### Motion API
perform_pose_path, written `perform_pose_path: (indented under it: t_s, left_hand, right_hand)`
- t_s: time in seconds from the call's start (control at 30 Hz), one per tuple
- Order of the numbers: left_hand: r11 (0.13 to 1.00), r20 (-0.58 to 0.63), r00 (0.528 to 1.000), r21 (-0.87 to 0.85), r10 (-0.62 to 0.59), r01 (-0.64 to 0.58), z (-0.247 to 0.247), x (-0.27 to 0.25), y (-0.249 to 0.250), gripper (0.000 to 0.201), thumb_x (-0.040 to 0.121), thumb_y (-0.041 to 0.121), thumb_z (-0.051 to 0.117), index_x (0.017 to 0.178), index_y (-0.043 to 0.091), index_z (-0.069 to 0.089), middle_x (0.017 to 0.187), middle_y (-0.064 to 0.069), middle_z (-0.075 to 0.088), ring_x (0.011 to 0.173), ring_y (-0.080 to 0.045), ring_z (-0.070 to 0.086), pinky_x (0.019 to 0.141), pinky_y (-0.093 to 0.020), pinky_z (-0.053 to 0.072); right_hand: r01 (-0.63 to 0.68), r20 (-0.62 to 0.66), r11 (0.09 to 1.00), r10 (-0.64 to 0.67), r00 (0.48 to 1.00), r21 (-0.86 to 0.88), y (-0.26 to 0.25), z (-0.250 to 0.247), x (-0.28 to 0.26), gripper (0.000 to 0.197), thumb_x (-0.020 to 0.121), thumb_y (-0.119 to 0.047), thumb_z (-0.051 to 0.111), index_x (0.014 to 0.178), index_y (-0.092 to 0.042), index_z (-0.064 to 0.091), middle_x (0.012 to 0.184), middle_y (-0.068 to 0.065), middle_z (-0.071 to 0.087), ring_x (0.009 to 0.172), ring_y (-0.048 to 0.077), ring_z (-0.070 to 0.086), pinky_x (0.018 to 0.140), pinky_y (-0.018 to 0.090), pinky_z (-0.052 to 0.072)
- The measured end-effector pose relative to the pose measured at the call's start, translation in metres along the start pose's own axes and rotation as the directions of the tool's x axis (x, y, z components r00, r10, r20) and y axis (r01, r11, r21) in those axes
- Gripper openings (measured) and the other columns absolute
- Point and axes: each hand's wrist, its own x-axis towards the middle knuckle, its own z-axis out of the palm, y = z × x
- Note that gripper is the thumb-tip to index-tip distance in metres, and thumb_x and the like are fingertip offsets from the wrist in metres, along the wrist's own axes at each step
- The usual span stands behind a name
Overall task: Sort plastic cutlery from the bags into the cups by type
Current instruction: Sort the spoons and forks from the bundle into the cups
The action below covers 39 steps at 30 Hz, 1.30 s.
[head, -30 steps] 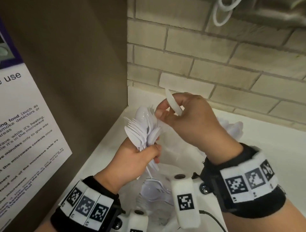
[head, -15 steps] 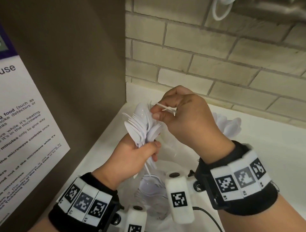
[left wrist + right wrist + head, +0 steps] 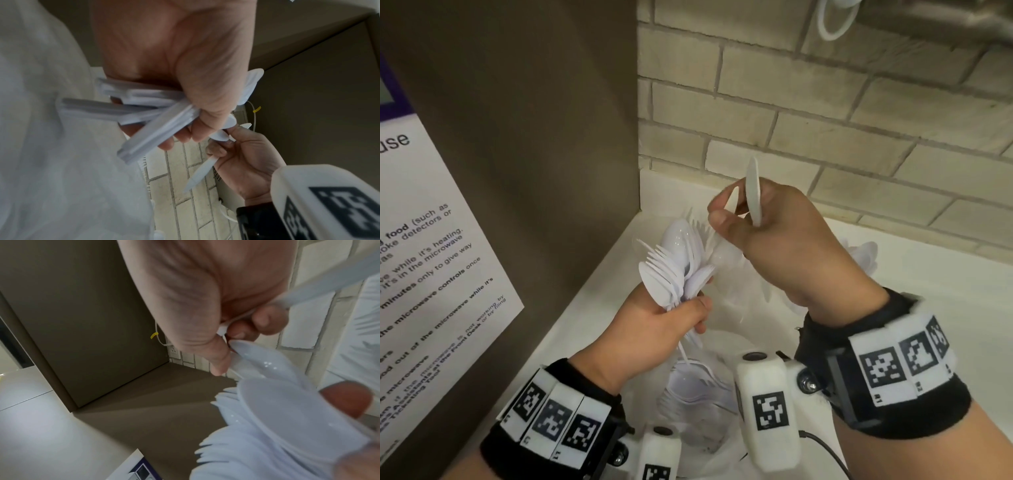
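Note:
My left hand grips a fanned bunch of white plastic spoons and forks by the handles, heads up. In the left wrist view the handles cross under its thumb. My right hand is just right of the bunch's top. It holds two white pieces that stand up out of its fist. In the right wrist view its thumb and fingers pinch a spoon at the bunch, and a handle runs across its palm. No cups are in view.
An open clear bag with more cutlery lies on the white counter under my hands. A second heap of cutlery sits behind my right wrist. A brown cabinet side stands at the left and a brick wall behind.
My right hand dipped to the top of the bunch and has risen again, with white pieces now upright in its fist. My left hand has kept the bunch still.

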Motion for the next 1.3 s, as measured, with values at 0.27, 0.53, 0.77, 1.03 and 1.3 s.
perform_pose_path:
  t_s: [0.27,0.53,0.77,1.03,1.3]
  left_hand:
    - [0.990,-0.140,0.988,0.133,0.061,-0.042,0.005,-0.001,-0.004,0.006,0.084,0.018,0.069,0.083,0.011,0.068,0.071,0.004,0.070,0.065,-0.005,0.065,0.063,-0.012,0.047]
    - [0.942,-0.423,0.905,-0.319,-0.041,-0.107,-0.017,-0.002,0.002,0.027,0.083,0.013,0.069,0.061,0.027,0.064,0.053,-0.006,0.054,0.048,-0.022,0.052,0.055,-0.033,0.044]
    - [0.993,-0.572,0.820,-0.088,0.015,-0.080,-0.033,0.001,0.003,0.019,0.080,0.022,0.075,0.077,0.019,0.056,0.056,-0.002,0.061,0.051,-0.018,0.063,0.054,-0.033,0.046]
    - [0.997,-0.553,0.830,-0.069,-0.068,0.036,-0.034,0.002,-0.002,0.025,0.080,0.021,0.075,0.098,0.019,0.059,0.059,0.002,0.066,0.056,-0.019,0.069,0.060,-0.035,0.055]
    - [0.992,-0.453,0.891,0.115,0.015,0.042,-0.025,0.012,-0.004,0.034,0.073,0.036,0.070,0.103,0.023,0.057,0.078,0.002,0.068,0.068,-0.015,0.067,0.065,-0.026,0.050]
  right_hand:
    - [0.312,-0.453,0.886,-0.135,0.881,0.343,-0.008,-0.013,0.008,0.020,0.104,-0.022,0.034,0.095,-0.020,0.051,0.071,0.008,0.057,0.058,0.009,0.050,0.060,0.030,0.039]
    - [0.363,-0.442,0.752,-0.107,0.891,0.551,-0.007,-0.011,0.057,0.017,0.104,-0.021,0.027,0.099,-0.018,0.044,0.074,0.009,0.044,0.054,0.023,0.052,0.061,0.044,0.053]
    - [0.162,-0.236,0.805,-0.027,0.971,0.571,0.023,0.058,0.084,0.016,0.104,-0.016,0.033,0.098,-0.024,0.045,0.077,0.007,0.049,0.061,0.016,0.050,0.067,0.037,0.049]
    - [-0.125,-0.080,0.858,0.189,0.979,0.498,0.056,0.073,0.085,0.038,0.084,-0.007,0.067,0.116,-0.021,0.054,0.110,0.001,0.061,0.106,0.012,0.059,0.095,0.026,0.046]
    - [0.135,-0.203,0.944,-0.075,0.976,0.301,0.020,0.046,0.055,0.010,0.086,-0.026,0.069,0.094,-0.023,0.066,0.103,-0.003,0.066,0.084,0.002,0.059,0.076,0.016,0.045]
